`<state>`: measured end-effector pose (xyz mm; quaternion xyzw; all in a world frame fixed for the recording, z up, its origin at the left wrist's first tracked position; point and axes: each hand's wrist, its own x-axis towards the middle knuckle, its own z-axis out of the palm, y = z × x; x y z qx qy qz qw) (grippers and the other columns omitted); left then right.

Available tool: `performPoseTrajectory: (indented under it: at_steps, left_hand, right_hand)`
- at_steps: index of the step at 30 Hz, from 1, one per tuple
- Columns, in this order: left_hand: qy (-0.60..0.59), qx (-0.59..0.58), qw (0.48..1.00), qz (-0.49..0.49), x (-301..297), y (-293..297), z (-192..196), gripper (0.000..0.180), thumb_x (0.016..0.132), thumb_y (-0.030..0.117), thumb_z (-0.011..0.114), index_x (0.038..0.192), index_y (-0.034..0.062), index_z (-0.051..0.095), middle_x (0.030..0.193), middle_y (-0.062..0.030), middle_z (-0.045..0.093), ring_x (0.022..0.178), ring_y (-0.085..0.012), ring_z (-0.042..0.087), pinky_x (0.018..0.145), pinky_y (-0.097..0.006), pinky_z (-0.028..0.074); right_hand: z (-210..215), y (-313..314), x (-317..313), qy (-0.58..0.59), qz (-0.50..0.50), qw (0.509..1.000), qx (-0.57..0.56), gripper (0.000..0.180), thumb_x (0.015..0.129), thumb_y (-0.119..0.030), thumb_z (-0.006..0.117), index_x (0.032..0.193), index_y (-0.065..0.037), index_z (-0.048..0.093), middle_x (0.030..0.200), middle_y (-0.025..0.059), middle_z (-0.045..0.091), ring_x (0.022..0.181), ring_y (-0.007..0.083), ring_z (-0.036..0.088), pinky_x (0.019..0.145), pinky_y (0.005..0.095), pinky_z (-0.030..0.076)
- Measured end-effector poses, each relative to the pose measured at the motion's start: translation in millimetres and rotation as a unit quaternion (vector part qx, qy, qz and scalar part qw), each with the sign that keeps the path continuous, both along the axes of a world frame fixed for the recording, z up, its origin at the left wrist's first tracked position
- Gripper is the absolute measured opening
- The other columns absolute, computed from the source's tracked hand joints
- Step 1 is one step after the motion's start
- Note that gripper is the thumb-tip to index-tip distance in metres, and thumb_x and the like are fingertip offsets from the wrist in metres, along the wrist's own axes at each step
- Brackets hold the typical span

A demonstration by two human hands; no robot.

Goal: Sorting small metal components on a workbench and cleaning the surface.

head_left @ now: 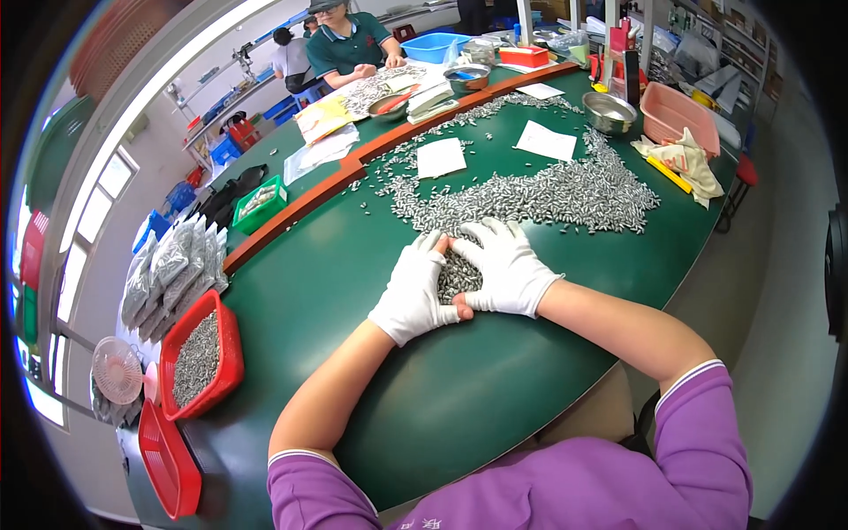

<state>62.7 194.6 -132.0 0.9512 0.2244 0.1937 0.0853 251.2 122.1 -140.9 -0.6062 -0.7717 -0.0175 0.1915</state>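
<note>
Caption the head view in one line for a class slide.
Gloved left hand and right hand cup small silvery pieces on a green table, a larger pile beyond.

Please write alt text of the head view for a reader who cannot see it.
A white-gloved left hand and a white-gloved right hand cup a small heap of shiny grey oblong pieces on a dark green table. Beyond them spreads a larger heap of similar pieces; a filled red plastic basket stands at left.
</note>
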Motion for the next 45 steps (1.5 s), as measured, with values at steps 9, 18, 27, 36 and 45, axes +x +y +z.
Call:
performPoseTrajectory:
  at_steps: [9,18,27,36,45]
  left_hand:
    - [-0.006,-0.02,1.0,0.017,-37,-12,6,0.12,0.053,0.056,0.084,0.139,-0.0078,0.031,0.136,-0.0285,0.039,0.129,-0.0433,0.036,0.111,-0.045,0.029]
    - [-0.013,-0.078,0.996,0.044,-82,-21,11,0.116,0.055,0.047,0.088,0.143,-0.0021,0.03,0.14,-0.0259,0.037,0.132,-0.0408,0.035,0.112,-0.043,0.028]
    - [-0.004,-0.087,0.992,0.088,-119,-30,8,0.116,0.053,0.04,0.091,0.144,0.0008,0.03,0.142,-0.0235,0.037,0.132,-0.0387,0.037,0.112,-0.041,0.03]
    - [-0.169,-0.099,0.967,0.162,-139,-14,-4,0.096,0.086,0.073,0.041,0.147,0.0001,0.025,0.148,-0.0216,0.033,0.136,-0.0335,0.036,0.113,-0.037,0.026]
    - [-0.129,-0.071,0.944,0.296,-165,62,-15,0.059,0.099,0.052,0.033,0.138,0.0096,0.047,0.128,-0.0197,0.054,0.118,-0.0336,0.053,0.101,-0.037,0.039]
  right_hand:
    - [1,2,-38,0.013,0.033,0.999,0.01,0.086,0.075,-0.064,0.06,0.139,-0.009,0.043,0.142,0.0156,0.04,0.133,0.0384,0.033,0.11,0.0505,0.023]
    - [3,5,-80,0.031,0.079,0.996,0.004,0.079,0.079,-0.061,0.058,0.137,-0.008,0.046,0.136,0.0149,0.044,0.131,0.0362,0.035,0.108,0.0488,0.024]
    - [2,2,-115,0.047,0.088,0.995,-0.013,0.079,0.08,-0.062,0.056,0.139,-0.011,0.044,0.142,0.0139,0.041,0.134,0.0348,0.033,0.111,0.0553,0.018]
    - [-2,6,-121,0.089,0.112,0.989,0.038,0.072,0.085,-0.059,0.05,0.141,-0.013,0.042,0.142,0.0156,0.04,0.132,0.0385,0.034,0.109,0.0557,0.022]
    - [-6,66,-7,0.015,-0.082,0.989,0.122,0.067,0.086,-0.06,0.049,0.135,-0.014,0.05,0.135,0.0121,0.047,0.126,0.0331,0.04,0.109,0.0529,0.024]
